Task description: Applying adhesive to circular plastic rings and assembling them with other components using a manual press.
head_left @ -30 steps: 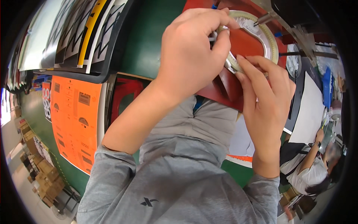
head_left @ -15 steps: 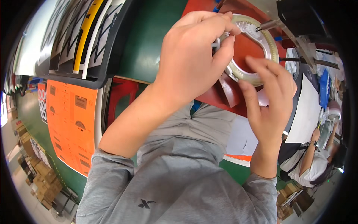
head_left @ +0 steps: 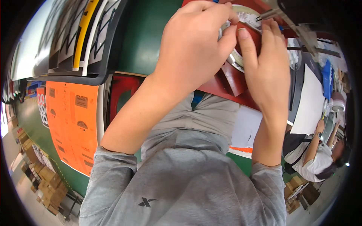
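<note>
A pale oval ring (head_left: 236, 61) lies on a red base (head_left: 226, 81) at the upper right, its inner rim whitish and its middle showing red. Thumb and fingertips of my left hand (head_left: 194, 43) are pinched together at the ring's left side; what they hold there is hidden behind them. Over the right side of the ring rests my right hand (head_left: 268, 69), fingers stretched forward and thumb apart, covering much of that side. A metal nozzle-like rod (head_left: 267, 15) points at the ring's far part, close to my right fingertips.
A black tray (head_left: 109, 56) with striped and yellow-edged sheets stands at left, on a green table (head_left: 141, 37). Below it hangs an orange printed sheet (head_left: 71, 120). White paper (head_left: 309, 101) and a blue packet (head_left: 327, 79) lie at right, near another person (head_left: 311, 158).
My right hand has moved forward and now lies over the ring's right side. The ring and base sit higher in view. My left hand keeps its pinch.
</note>
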The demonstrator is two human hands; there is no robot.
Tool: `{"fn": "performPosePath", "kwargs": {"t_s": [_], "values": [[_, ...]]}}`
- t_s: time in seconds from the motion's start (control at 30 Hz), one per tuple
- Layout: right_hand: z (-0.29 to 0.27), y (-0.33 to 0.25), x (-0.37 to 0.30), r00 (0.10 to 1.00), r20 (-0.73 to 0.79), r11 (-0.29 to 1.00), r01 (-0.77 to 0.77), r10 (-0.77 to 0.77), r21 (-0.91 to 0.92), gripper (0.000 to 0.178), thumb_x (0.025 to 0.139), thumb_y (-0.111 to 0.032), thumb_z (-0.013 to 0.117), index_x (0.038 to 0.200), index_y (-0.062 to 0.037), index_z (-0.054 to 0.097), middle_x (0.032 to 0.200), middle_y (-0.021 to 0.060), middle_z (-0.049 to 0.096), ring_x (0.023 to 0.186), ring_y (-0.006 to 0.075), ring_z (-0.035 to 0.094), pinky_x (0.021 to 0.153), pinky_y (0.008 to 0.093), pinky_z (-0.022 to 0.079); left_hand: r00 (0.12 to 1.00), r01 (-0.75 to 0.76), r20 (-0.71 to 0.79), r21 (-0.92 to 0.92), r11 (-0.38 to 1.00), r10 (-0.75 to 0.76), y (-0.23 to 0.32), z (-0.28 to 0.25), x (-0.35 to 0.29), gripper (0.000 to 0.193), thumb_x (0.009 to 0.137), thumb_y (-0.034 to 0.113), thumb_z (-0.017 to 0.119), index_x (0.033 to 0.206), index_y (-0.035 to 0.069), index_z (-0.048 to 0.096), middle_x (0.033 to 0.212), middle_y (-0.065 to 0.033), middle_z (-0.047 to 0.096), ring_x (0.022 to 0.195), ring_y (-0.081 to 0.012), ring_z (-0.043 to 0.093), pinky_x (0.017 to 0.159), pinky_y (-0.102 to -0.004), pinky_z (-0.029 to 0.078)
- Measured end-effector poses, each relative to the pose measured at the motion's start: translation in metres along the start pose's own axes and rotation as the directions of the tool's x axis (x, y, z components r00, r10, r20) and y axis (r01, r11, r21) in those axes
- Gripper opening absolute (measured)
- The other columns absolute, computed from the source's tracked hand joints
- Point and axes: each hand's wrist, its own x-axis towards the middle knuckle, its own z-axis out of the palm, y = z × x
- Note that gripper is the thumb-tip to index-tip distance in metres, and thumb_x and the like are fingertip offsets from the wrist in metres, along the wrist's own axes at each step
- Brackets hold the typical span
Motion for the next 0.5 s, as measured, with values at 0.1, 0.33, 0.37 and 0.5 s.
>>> {"fn": "performPosePath", "kwargs": {"t_s": [0.1, 0.33, 0.37, 0.5], "values": [[0.009, 0.012, -0.004, 0.992, -0.095, 0.996, 0.085, -0.083, 0.009, 0.073, 0.102, -0.044, 0.066, 0.140, 0.0164, 0.052, 0.143, 0.0359, 0.055, 0.135, 0.0497, 0.052, 0.119, 0.0543, 0.037, 0.993, 0.023, 0.113, 0.064, 0.998, -0.030, 0.006, -0.005, 0.002, 0.019, 0.088, 0.007, 0.076, 0.107, 0.005, 0.078, 0.115, -0.0102, 0.079, 0.092, -0.0259, 0.076, 0.080, -0.0340, 0.061], [-0.013, 0.003, -0.025, 0.983, -0.178, 0.960, 0.101, -0.055, 0.262, 0.057, 0.098, -0.023, 0.073, 0.143, 0.0070, 0.055, 0.144, 0.0277, 0.060, 0.134, 0.0411, 0.057, 0.114, 0.0470, 0.044, 0.990, 0.125, 0.063, 0.015, 0.992, -0.126, 0.007, -0.011, -0.008, 0.034, 0.089, 0.019, 0.083, 0.117, 0.001, 0.072, 0.108, -0.0116, 0.076, 0.096, -0.0270, 0.070, 0.083, -0.0347, 0.058], [-0.034, 0.000, -0.027, 0.962, -0.238, 0.959, 0.184, -0.131, 0.217, 0.055, 0.096, -0.016, 0.075, 0.143, 0.0052, 0.056, 0.141, 0.0258, 0.063, 0.129, 0.0391, 0.062, 0.110, 0.0449, 0.048, 0.990, 0.121, 0.075, 0.019, 0.992, -0.123, 0.008, -0.015, -0.006, 0.037, 0.088, 0.021, 0.086, 0.116, 0.001, 0.072, 0.104, -0.0118, 0.074, 0.091, -0.0255, 0.069, 0.081, -0.0340, 0.057], [-0.136, 0.024, -0.003, 0.603, -0.788, 0.940, 0.325, -0.124, 0.101, 0.025, 0.098, 0.005, 0.066, 0.122, 0.0135, 0.066, 0.112, 0.0220, 0.074, 0.094, 0.0210, 0.072, 0.080, 0.0298, 0.059, 0.979, 0.141, 0.146, 0.009, 0.990, -0.141, 0.010, -0.020, 0.016, 0.039, 0.085, 0.023, 0.088, 0.112, -0.001, 0.072, 0.100, -0.0124, 0.072, 0.089, -0.0221, 0.069, 0.079, -0.0334, 0.057]]}}
